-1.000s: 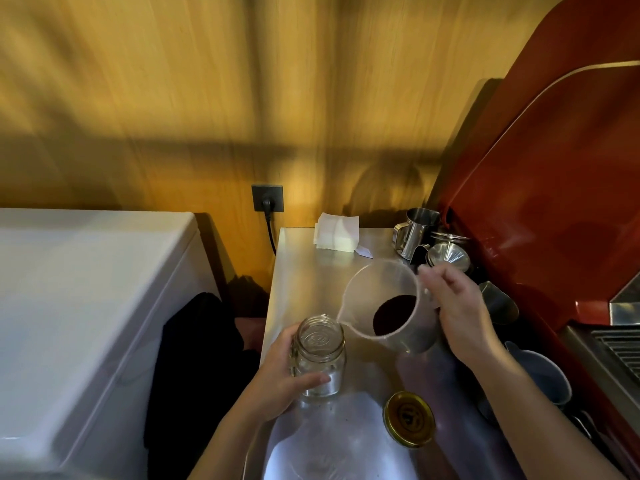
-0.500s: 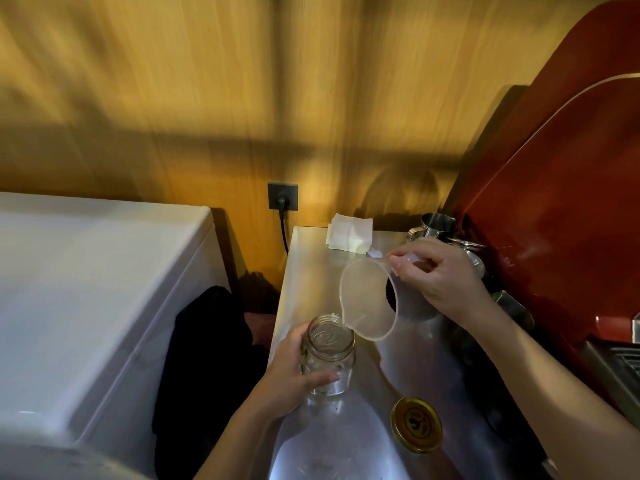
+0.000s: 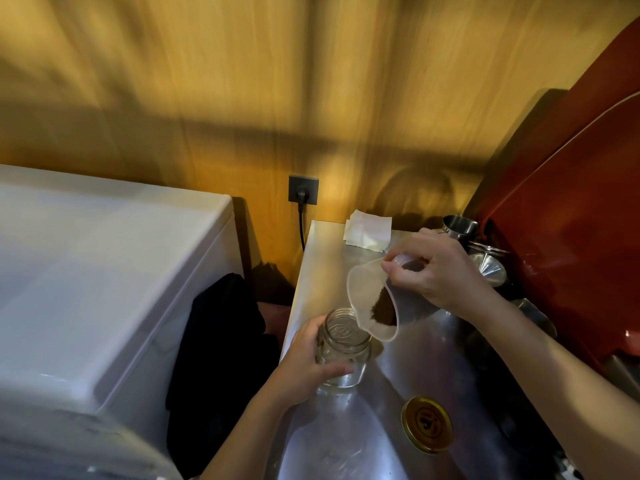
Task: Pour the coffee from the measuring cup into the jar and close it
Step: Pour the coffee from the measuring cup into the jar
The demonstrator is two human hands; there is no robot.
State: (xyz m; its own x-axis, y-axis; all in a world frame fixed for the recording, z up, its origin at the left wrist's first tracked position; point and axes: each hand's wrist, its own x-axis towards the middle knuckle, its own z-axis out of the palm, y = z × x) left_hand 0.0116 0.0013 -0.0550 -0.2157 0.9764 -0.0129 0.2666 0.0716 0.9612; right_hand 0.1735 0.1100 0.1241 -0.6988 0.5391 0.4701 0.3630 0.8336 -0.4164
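Right hand [image 3: 440, 271] tips measuring cup [image 3: 372, 299] (dark grounds); left hand [image 3: 301, 368] grips jar [image 3: 343, 355].

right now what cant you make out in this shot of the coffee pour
Head view only:
- Jar far side: covered by the left hand.
- Measuring cup handle: hidden inside the right hand.
- Lid emblem: too small and dim to read.
- Metal pitcher and funnel: partly behind the right hand, in shadow.
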